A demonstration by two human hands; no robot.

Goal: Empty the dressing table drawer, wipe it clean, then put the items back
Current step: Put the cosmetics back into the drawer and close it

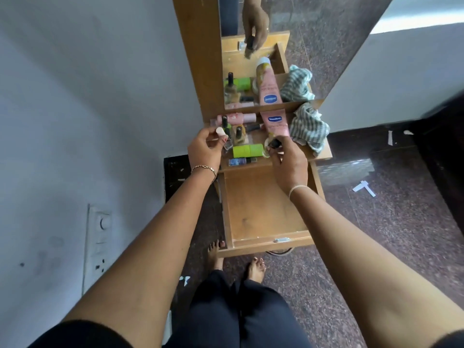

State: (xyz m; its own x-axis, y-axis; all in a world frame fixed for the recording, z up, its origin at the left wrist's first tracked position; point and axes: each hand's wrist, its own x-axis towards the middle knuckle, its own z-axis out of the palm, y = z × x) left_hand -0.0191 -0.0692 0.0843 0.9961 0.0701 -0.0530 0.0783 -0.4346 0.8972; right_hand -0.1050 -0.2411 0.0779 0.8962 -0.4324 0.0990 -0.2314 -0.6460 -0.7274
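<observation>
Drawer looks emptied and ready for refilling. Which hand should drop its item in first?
Probably right: the right hand grips a dark-capped bottle nearest the open drawer. The left hand is off to its side.

A: Bare forearms; black sleeves (82, 332) end at the elbows. Thin gold chain bracelet (204, 169) on the left wrist.

B: Pale thread band (297, 189) on the right wrist. Black trousers (241, 310), bare feet (256, 268), dark-painted toenails.

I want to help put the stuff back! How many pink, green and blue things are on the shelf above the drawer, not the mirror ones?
Pink: 2, the lying bottle and the tube
Green: 1, the container
Blue: 1, the small bottle
Total: 4
</observation>
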